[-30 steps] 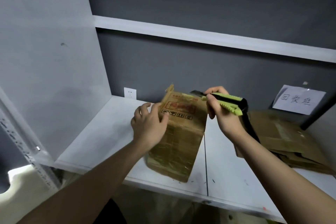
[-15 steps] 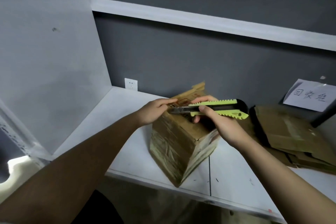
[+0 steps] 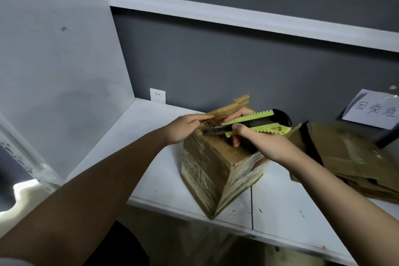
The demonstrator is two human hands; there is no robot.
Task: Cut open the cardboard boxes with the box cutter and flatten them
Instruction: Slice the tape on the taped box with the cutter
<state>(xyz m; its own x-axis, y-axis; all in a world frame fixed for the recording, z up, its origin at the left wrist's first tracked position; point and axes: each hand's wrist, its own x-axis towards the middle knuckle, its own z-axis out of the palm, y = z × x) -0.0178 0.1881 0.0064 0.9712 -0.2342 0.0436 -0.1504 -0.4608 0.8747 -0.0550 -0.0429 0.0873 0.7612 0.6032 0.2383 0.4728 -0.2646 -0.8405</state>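
A tape-wrapped brown cardboard box [image 3: 207,177] stands on the white shelf [image 3: 138,142], one corner toward me, with a flap sticking up at its back. My left hand [image 3: 183,128] grips the box's top left edge. My right hand [image 3: 257,144] holds a yellow-green and black box cutter [image 3: 252,126] over the top of the box. Its blade points left and its tip lies at the top edge beside my left fingers.
A pile of flattened cardboard [image 3: 354,157] lies on the shelf at the right, under a paper sign [image 3: 375,110] on the dark wall. A wall socket [image 3: 157,95] sits at the back left. A white side panel [image 3: 54,71] closes the left.
The box has been turned from lying tilted to standing with its top up. My right hand has lowered the cutter so the blade reaches the top edge. My left hand shifted to the top left edge.
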